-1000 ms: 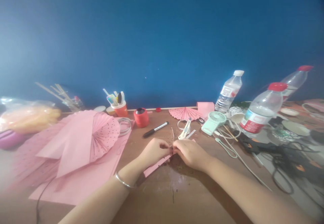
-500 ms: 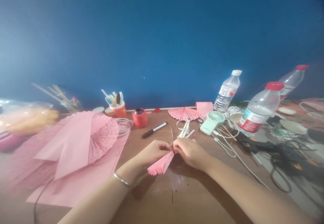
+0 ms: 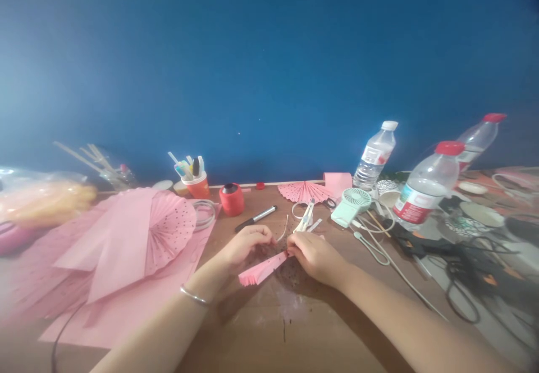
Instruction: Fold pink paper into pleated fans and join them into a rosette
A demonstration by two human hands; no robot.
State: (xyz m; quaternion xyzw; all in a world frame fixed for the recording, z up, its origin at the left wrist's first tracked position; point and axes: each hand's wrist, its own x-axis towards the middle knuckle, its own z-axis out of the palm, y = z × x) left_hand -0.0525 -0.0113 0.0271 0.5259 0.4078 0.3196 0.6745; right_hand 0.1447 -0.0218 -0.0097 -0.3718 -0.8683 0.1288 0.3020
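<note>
A folded pink pleated paper fan (image 3: pixel 261 270) with small punched holes tilts down to the left over the table. My right hand (image 3: pixel 314 255) pinches its narrow end between thumb and fingers. Just left of that end, my left hand (image 3: pixel 250 244) is closed at the fingertips on a thin pale string (image 3: pixel 285 228), whose free part sticks up and away. White-handled scissors or pliers (image 3: pixel 305 218) lie just beyond my right hand. A black and silver marker (image 3: pixel 256 218) rests behind my left hand.
Pink paper sheets and opened fans (image 3: pixel 168 230) cover the left side. At the back stand a cup of pens (image 3: pixel 196 186) and a red round container (image 3: pixel 232 200). A mint handheld fan (image 3: pixel 350 206), cables and water bottles (image 3: pixel 427 185) crowd the right.
My left hand has drawn away to the left from the fan's narrow end, with the string moving along. The fan has swung flatter toward the left while my right hand keeps its pinch.
</note>
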